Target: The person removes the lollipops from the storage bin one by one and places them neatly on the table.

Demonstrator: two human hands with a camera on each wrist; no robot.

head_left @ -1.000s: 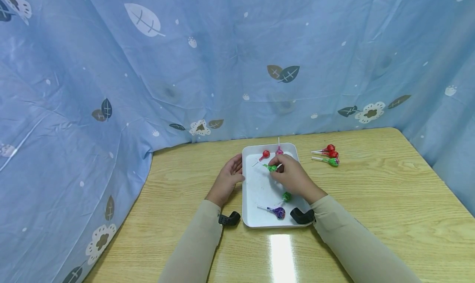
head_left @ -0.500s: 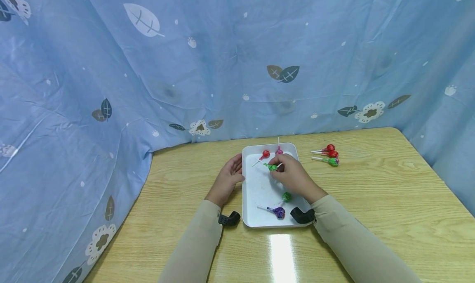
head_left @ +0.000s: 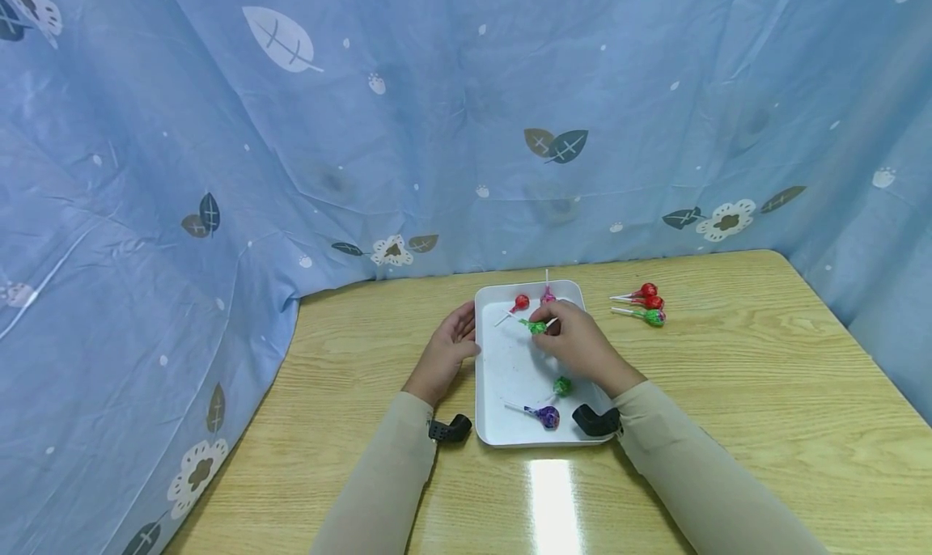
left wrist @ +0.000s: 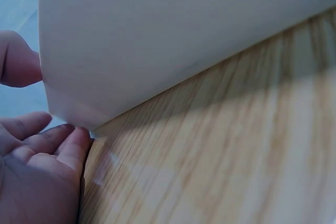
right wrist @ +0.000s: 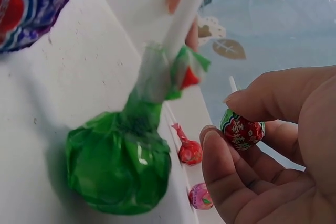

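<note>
A shallow white tray [head_left: 502,377] lies on the wooden table. Over its far half, my right hand [head_left: 575,341] pinches the candy head of a green lollipop [head_left: 536,328] between thumb and fingers; its white stick points left. In the right wrist view, this lollipop's wrapper [right wrist: 242,130] shows green and red with lettering. My left hand [head_left: 446,351] rests against the tray's left wall, fingers extended and thumb at the rim. Within the tray are a red lollipop [head_left: 520,302], a pink lollipop [head_left: 548,298] leaning on the far rim, another green lollipop [head_left: 561,387] and a purple lollipop [head_left: 548,417].
To the right of the tray, two red lollipops [head_left: 650,291] and a green lollipop [head_left: 654,318] lie side by side on the table [head_left: 757,377], sticks pointing left. A blue patterned curtain [head_left: 466,134] hangs behind the table and along its left side.
My right hand has shifted very slightly to the right with the green lollipop still pinched. The left hand, the tray and the other lollipops keep their places.
</note>
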